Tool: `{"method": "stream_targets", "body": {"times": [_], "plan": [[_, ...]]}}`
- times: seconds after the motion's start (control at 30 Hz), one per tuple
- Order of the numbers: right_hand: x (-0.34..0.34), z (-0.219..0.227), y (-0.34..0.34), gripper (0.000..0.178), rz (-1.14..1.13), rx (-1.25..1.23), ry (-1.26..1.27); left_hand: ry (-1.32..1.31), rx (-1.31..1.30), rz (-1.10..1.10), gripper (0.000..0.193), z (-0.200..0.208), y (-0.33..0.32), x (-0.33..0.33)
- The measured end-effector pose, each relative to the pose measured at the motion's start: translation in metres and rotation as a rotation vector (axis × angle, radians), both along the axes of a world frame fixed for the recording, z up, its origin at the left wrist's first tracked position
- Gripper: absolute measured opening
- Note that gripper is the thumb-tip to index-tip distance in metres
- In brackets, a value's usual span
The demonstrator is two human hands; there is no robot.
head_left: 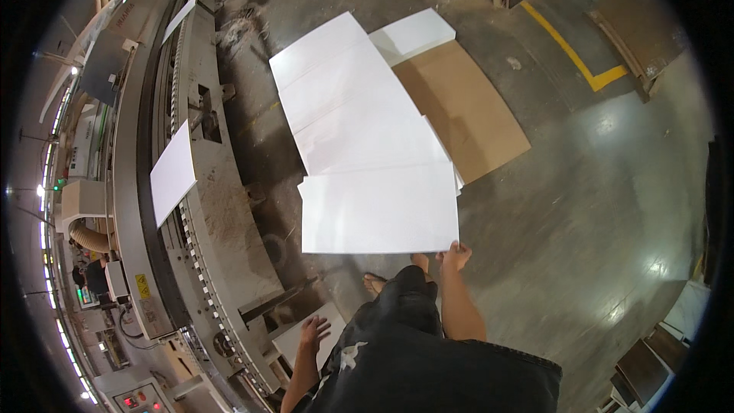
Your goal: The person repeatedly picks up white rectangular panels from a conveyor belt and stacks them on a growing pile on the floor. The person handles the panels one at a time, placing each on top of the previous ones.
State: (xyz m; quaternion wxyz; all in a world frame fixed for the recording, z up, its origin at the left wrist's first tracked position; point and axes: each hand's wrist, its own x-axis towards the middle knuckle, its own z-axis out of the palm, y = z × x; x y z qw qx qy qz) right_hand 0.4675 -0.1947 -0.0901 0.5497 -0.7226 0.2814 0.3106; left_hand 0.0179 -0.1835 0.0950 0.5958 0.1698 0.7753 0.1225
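Observation:
My right hand [455, 256] is closed on the near right corner of a white panel [380, 210]. That panel lies flat over the near end of several more white panels [336, 92], which spread away from me. My left hand [314, 332] is lower and to the left, fingers apart and holding nothing. Close by it is another white board [330, 348], low beside the machine and partly hidden by my arm and clothing.
A long machine [237, 214] with a toothed track runs along the left, carrying a white panel [176, 172]. Brown board [459, 99] and a white block of panels [413, 34] lie behind the stack. Yellow tape [566, 46] marks the floor; dark boards [642, 367] stand lower right.

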Motion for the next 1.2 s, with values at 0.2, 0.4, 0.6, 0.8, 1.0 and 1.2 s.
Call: {"method": "stream_targets", "body": {"times": [0.2, 0.4, 0.6, 0.8, 1.0, 1.2], "plan": [[-0.003, 0.050, -0.081, 0.035, 0.334, 0.203, -0.213, -0.595, -0.025, 0.183, 0.068, -0.080, 0.074, 0.100], [0.058, 0.094, -0.092, 0.033, 0.535, 0.316, 0.241, -0.169, 0.186, 0.286, 0.031, -0.102, 0.117, 0.205], [0.097, 0.033, -0.037, 0.042, 1.176, -0.273, -0.202, -0.151, 0.311, 0.220, 0.027, -0.073, 0.084, 0.171], [0.023, 0.036, -0.009, 0.053, 1.010, -0.134, -0.375, -0.143, 0.435, 0.234, 0.032, 0.013, 0.033, 0.116], [-0.090, 0.079, -0.016, 0.050, 1.107, 0.083, -0.504, 0.053, 0.608, 0.208, 0.044, 0.082, -0.072, 0.008], [-0.223, 0.128, 0.008, 0.046, 1.356, 0.354, -0.595, 0.174, 0.604, 0.326, 0.041, 0.095, -0.172, -0.099]]}}
